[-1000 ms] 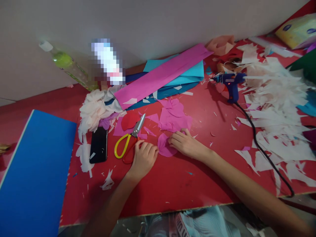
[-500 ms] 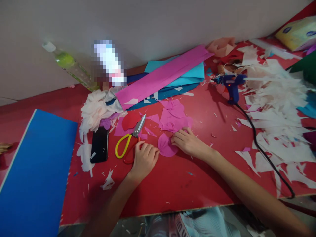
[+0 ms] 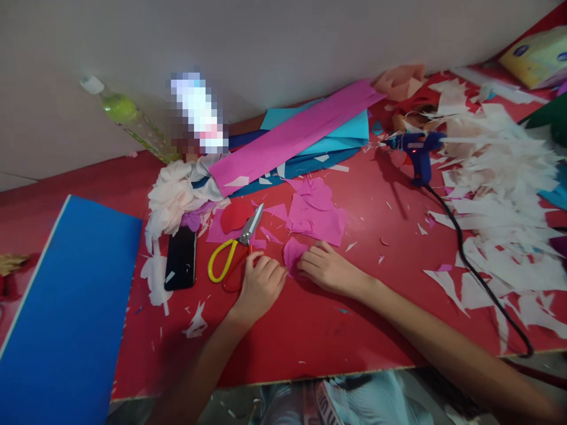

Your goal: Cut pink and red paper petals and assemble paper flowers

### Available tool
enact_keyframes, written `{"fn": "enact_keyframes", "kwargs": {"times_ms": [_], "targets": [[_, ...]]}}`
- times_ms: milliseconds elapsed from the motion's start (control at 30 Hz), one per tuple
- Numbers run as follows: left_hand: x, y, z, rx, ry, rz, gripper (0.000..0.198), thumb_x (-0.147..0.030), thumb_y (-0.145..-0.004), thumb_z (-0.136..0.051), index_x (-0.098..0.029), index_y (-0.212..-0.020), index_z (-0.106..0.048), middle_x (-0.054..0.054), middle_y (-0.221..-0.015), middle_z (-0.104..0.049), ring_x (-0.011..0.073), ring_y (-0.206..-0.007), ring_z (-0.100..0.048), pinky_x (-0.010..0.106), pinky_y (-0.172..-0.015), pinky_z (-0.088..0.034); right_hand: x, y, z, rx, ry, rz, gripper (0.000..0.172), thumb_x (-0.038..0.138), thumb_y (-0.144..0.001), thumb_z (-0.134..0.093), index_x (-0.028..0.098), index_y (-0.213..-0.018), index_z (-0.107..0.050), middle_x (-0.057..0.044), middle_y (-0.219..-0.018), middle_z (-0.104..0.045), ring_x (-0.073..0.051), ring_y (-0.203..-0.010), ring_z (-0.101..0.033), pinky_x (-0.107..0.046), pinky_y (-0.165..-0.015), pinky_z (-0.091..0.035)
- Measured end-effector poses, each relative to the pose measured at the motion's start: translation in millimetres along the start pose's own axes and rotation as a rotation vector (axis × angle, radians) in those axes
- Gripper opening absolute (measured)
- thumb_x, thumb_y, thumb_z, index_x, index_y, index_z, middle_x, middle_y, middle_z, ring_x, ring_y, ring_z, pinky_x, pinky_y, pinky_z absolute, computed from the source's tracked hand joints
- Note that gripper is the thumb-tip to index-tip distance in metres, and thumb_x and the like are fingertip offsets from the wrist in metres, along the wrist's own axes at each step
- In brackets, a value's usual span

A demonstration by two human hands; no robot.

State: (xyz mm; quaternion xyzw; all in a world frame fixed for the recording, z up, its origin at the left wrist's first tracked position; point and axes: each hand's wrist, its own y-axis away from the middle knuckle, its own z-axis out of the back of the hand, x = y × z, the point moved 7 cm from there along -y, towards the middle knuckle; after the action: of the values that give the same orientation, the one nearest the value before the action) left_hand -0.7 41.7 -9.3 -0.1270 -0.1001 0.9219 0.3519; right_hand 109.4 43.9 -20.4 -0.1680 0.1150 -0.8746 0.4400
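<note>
1. Centrally on the red surface [image 3: 283,348], a pink paper piece [image 3: 291,251] lies between the two hands; its right part is hidden, so its full outline cannot be read.
2. The right hand [image 3: 330,268] reaches over that piece with bent fingers bunched close together. Its fingertips are lost against the pink, and whether they pinch or merely press cannot be told.
3. The left hand [image 3: 264,280] is just beside the piece's left edge, its fingers curled narrowly. Their tips point away from view, so whether they hold anything cannot be told.
4. Beside the left hand lie scissors [image 3: 225,257], blades pointing away from the person; the yellow loop shows whole, while the red one is partly covered by that hand.
5. Beyond the hands, more pink pieces [image 3: 319,215] overlap one another, making their number hard to count. A red paper piece [image 3: 234,216] lies near the blades.
6. Farther back, a long pink strip [image 3: 296,139] covers part of some folded turquoise paper [image 3: 348,133].
7. At left, a dark phone [image 3: 181,260] lies flat, and a blue board [image 3: 71,301] is cut off by the frame. A bright upright patch [image 3: 199,112] is pixelated beyond reading.
8. At right, a blue glue gun [image 3: 419,156] stands near heaped white paper [image 3: 500,177], whose separate sheets blur together.
</note>
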Motion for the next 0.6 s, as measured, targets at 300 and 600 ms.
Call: {"fn": "enact_keyframes", "kwargs": {"times_ms": [300,600], "targets": [[-1.1,-1.6,2.0,0.067,0.030,-0.058,0.014,-0.014,-0.087,-0.046,-0.018,-0.083,-0.059,0.000,-0.074,-0.060,0.0151,-0.078,-0.049,0.039,-0.093,-0.035,-2.6,1.4,-2.5,0.021,0.010,-0.029,0.022,0.014,-0.093,-0.041,0.013,-0.078,-0.058,-0.003,-0.073,-0.057,-0.015,-0.070,-0.038,-0.033,-0.073,-0.023],[-0.9,-1.9,1.7,0.052,-0.015,-0.055,0.015,-0.016,-0.087,-0.047,-0.019,-0.078,-0.058,0.000,-0.072,-0.061,0.0155,-0.077,-0.050,0.039,-0.090,-0.036,-4.7,3.7,-3.4,0.020,0.041,-0.049,0.019,0.021,-0.093,-0.043,0.014,-0.084,-0.059,-0.004,-0.074,-0.057,-0.016,-0.071,-0.038,-0.034,-0.074,-0.023]]}}
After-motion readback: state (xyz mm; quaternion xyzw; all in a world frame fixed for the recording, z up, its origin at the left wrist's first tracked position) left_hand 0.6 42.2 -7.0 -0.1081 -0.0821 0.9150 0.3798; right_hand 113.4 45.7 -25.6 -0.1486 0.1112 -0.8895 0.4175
